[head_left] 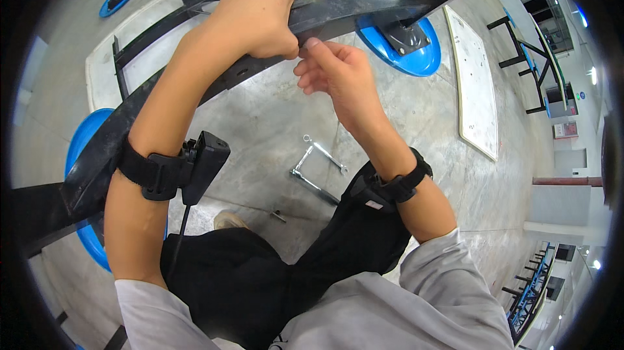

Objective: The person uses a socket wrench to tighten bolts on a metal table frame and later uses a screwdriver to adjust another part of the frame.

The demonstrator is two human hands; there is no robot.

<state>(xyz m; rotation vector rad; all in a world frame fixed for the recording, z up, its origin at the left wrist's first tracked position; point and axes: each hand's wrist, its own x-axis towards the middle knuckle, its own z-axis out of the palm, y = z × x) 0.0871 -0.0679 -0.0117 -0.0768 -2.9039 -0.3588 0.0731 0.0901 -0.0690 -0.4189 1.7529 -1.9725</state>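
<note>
Black metal frame bar (338,15) crossing at 12 o'clock | left hand (257,15) wrapped around bar | right hand (335,74) fingers pinched narrow at bar's underside | wrenches (316,168) on floor (260,116), 6 o'clock | blue seat (416,57), 1 o'clock.

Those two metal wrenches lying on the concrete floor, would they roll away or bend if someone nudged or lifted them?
The wrenches look like flat, shiny steel bars, so they would probably slide and clatter, not roll. They seem stiff and unlikely to bend. Being solid metal, they are likely heavy for their slim size, and the polished surface may feel a bit slippery.
</note>
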